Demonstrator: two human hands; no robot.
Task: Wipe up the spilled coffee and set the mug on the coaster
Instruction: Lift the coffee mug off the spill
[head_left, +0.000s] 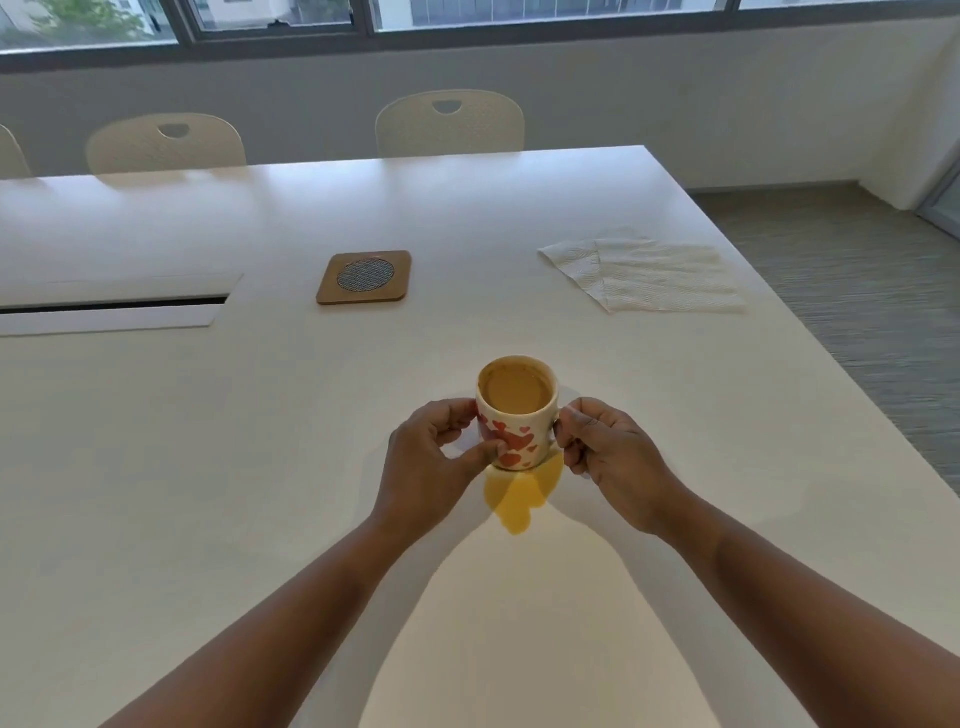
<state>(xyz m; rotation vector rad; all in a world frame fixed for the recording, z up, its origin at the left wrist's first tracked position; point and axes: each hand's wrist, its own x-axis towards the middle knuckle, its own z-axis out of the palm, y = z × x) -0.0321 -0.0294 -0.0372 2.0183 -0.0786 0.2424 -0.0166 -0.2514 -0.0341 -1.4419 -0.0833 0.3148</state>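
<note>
A white mug (517, 415) with red hearts, nearly full of milky coffee, stands upright on the white table (208, 467). My left hand (431, 467) grips its left side with thumb and fingers. My right hand (605, 447) is closed at its right side, where the handle is hidden. A yellowish coffee puddle (519, 496) spreads from the mug's base toward me. A square wooden coaster (364, 277) with a round mesh centre lies farther back, left of the mug. White paper towels (649, 275) lie unfolded at the far right.
A cable slot with a raised flap (114, 306) is set into the table at the left. Cream chairs (451, 123) stand along the far edge. The table's right edge (810, 332) drops to grey carpet.
</note>
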